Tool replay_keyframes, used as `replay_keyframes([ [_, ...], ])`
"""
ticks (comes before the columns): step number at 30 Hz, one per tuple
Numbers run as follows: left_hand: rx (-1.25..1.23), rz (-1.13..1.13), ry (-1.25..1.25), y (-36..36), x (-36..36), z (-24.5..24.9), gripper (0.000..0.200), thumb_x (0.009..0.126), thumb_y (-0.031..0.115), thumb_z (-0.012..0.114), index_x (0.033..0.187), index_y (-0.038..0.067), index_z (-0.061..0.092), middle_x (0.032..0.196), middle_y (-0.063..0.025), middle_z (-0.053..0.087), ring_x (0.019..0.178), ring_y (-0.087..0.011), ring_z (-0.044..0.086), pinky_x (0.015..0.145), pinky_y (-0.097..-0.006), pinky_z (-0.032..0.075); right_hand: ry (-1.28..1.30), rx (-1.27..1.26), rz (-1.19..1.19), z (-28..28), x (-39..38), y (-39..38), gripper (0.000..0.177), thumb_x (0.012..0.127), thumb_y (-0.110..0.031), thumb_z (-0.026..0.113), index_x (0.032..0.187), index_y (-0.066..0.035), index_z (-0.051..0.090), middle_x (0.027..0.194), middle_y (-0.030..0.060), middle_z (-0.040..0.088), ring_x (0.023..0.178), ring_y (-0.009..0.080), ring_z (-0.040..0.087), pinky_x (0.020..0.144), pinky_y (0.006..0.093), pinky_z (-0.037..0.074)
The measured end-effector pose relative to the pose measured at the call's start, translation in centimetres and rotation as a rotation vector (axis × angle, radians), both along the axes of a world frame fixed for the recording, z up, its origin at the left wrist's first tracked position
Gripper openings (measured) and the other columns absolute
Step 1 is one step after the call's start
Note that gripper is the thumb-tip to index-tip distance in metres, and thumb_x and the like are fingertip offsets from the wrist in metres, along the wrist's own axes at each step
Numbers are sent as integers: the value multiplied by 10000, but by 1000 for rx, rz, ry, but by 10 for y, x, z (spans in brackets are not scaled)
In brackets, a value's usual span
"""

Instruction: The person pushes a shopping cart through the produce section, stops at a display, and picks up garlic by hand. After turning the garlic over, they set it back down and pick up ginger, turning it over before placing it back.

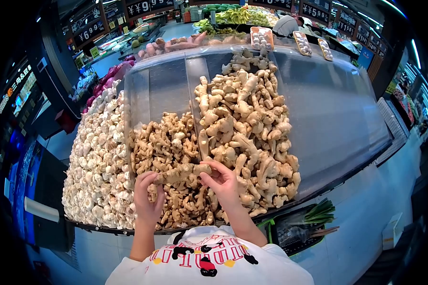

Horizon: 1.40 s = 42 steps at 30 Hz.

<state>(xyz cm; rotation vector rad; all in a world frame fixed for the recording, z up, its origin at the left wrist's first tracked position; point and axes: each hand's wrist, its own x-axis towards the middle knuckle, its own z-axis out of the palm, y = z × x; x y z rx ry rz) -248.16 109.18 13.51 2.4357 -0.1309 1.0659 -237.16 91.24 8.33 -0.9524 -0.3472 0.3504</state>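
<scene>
A long, knobbly piece of ginger root [178,174] is held level between my two hands, above the bin of smaller ginger [164,137]. My left hand [147,192] closes on its left end with thumb and fingers. At the right end, my right hand [221,184] pinches it between thumb and fingertips. Larger, paler ginger [252,123] is heaped just beyond and to the right of my right hand. Heads of garlic [97,166] form a pile to the left of my left hand.
A bare grey display slope [323,109] lies right of the ginger. Packed trays [262,38] stand along the back ledge, with bananas [238,15] farther off. A black basket [292,235] with green leafy stalks sits low at right. Someone in a light top [285,24] bends in the background.
</scene>
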Motion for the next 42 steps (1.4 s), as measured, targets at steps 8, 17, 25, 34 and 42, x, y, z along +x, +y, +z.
replay_keyframes([
  [8,-124,43,79,-4,1,0,390,764,-89,582,1132,39,555,1146,-157,540,965,-278,565,791,-342,473,-128,-147,-102,-6,1,7,280,884,-40,654,1155,11,607,855,1,614,745,48,584,644,188,500],
  [17,-226,38,187,-18,5,10,387,746,-114,549,1102,34,576,1252,-155,523,1021,-260,578,823,-330,504,11,-89,-106,-13,4,12,186,904,-98,644,1073,-24,623,771,-32,581,609,15,506,507,178,435],
  [25,-73,-37,96,-9,1,6,322,721,-127,616,1007,19,621,1123,-139,622,990,-287,626,831,-345,511,136,1,-8,-6,5,5,138,902,-136,649,993,-34,670,629,-61,517,455,17,397,415,182,313],
  [34,-92,-153,126,-6,-4,22,315,699,-92,661,991,23,640,1055,-124,645,966,-271,633,810,-346,515,443,133,254,-8,7,8,191,922,-266,640,860,-84,639,615,-82,494,427,9,344,387,182,231],
  [42,-177,-136,118,2,-6,8,335,701,-82,659,1026,1,645,1026,-134,645,943,-261,644,818,-328,513,386,132,215,-17,4,19,311,979,-343,512,895,-63,615,649,-40,540,470,35,411,415,191,278],
])
